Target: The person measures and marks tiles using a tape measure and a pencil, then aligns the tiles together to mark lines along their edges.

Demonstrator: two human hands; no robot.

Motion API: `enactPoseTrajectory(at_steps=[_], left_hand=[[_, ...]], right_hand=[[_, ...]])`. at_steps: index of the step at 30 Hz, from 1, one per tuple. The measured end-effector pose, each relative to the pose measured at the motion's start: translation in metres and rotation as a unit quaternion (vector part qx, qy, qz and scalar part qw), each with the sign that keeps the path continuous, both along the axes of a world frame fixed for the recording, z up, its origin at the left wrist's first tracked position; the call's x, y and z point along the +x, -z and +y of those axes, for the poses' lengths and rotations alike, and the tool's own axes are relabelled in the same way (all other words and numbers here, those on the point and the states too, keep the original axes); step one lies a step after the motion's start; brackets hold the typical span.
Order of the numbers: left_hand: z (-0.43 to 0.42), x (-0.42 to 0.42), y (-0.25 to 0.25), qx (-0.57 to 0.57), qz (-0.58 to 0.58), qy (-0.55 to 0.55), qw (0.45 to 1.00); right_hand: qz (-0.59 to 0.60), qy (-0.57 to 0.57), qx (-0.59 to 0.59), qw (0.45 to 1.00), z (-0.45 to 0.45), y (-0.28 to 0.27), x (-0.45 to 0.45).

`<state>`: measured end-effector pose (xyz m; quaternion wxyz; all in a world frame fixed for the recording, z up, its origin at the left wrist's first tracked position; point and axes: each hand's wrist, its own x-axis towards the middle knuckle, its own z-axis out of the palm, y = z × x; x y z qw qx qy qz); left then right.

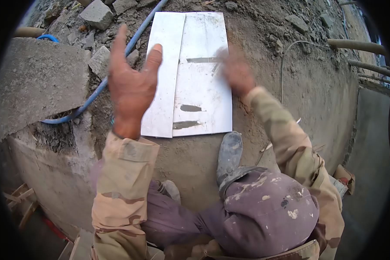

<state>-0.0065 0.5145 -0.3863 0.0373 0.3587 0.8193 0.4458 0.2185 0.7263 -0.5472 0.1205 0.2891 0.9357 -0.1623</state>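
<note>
A white board (206,91) lies on the dirt ahead of me, and a narrower white strip (162,73) runs along its left side. Several long grey patches mark the board; whether they are openings or smears I cannot tell. My left hand (134,86) is raised by the strip's left edge, thumb and fingers apart, holding nothing. Over the board's right edge is my right hand (237,71), smeared by motion. Its fingers are too blurred to read, and so is any contact with the board.
A blue hose (89,104) curves along the left past a concrete slab (47,78) and broken chunks (96,15). Pipes (355,45) jut out at the right, near a thin cable (282,65). My dusty boot (229,151) stands just below the board. Drops flank the ledge.
</note>
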Motion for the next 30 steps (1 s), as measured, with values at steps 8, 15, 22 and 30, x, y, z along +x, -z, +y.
enactPoseTrajectory(at_steps=[8, 15, 22, 30], left_hand=[[-0.012, -0.009, 0.003, -0.002, -0.004, -0.018, 1.0], [-0.007, -0.005, 0.012, -0.04, -0.064, 0.018, 0.997], [-0.002, 0.003, 0.044, -0.086, -0.067, 0.058, 0.992], [0.015, 0.017, 0.046, -0.106, -0.079, 0.082, 0.988]], right_hand=[[0.195, 0.031, 0.237, 0.951, 0.077, -0.003, 0.01], [0.112, -0.119, 0.102, 0.981, -0.059, 0.011, 0.085], [0.183, 0.327, 0.225, 0.899, -0.032, 0.022, 0.161], [0.102, -0.035, -0.154, 0.982, -0.209, -0.008, 0.249]])
